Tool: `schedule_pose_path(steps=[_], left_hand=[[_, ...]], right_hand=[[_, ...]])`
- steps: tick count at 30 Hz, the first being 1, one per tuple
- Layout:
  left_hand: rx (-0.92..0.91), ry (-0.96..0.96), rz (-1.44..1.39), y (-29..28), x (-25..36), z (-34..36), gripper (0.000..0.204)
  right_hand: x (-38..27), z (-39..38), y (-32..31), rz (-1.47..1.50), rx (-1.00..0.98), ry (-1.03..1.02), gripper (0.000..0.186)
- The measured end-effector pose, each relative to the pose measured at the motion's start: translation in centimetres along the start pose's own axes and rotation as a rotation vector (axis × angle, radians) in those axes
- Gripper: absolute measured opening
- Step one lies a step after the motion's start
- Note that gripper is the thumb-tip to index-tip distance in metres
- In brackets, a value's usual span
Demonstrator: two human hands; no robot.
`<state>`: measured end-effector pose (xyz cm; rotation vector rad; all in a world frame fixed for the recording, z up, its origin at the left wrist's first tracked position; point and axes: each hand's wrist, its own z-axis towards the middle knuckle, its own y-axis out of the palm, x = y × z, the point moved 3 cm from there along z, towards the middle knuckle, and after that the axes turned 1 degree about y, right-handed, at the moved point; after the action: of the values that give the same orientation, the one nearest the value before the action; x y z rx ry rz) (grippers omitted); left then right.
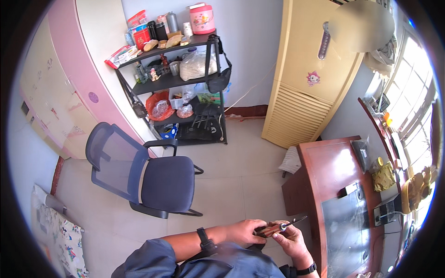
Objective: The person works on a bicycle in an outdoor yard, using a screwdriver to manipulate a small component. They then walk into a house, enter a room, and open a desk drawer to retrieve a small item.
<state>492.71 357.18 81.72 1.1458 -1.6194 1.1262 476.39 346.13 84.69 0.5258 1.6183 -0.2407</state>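
Observation:
In front of my body, low in the picture, both hands meet at a slim hand tool [274, 230] with a reddish-brown handle, a pale collar and a thin dark shaft pointing up to the right. Its exact kind is too small to make out. My left hand [243, 232] is closed round the handle end, the fingers partly hiding it. The thumb and fingers of my right hand [293, 242] pinch the tool near the collar. Each wrist has a dark band.
A brown desk [307, 162] with a dark glossy top stands close to my right hand. An office chair [167, 183] is ahead to the left. Beyond it is a loaded black shelf [160, 83]; a tall cream air conditioner [296, 92] stands by the wall. Patterned bedding [65, 241] lies at left.

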Motion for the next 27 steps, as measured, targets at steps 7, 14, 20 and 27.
schedule_pose_path(steps=[7,14,20,27], left_hand=[[-0.027,-0.17,-0.151,-1.1,-8.5,-7.9,0.055],[0.063,-0.153,-0.024,1.6,-9.3,-11.7,0.054],[0.053,-0.208,0.038,7.8,-9.7,-13.6,0.054],[-0.052,-0.192,-0.08,16.0,-8.7,-14.3,0.055]], right_hand=[[1.7,-1.0,6.7,0.143,-0.021,0.097,0.029],[4.0,-6.3,7.7,0.28,0.186,0.107,0.016],[8.3,-16.0,7.5,0.175,0.238,0.322,0.013],[14.6,-30.2,5.9,0.161,0.434,0.403,0.024]])
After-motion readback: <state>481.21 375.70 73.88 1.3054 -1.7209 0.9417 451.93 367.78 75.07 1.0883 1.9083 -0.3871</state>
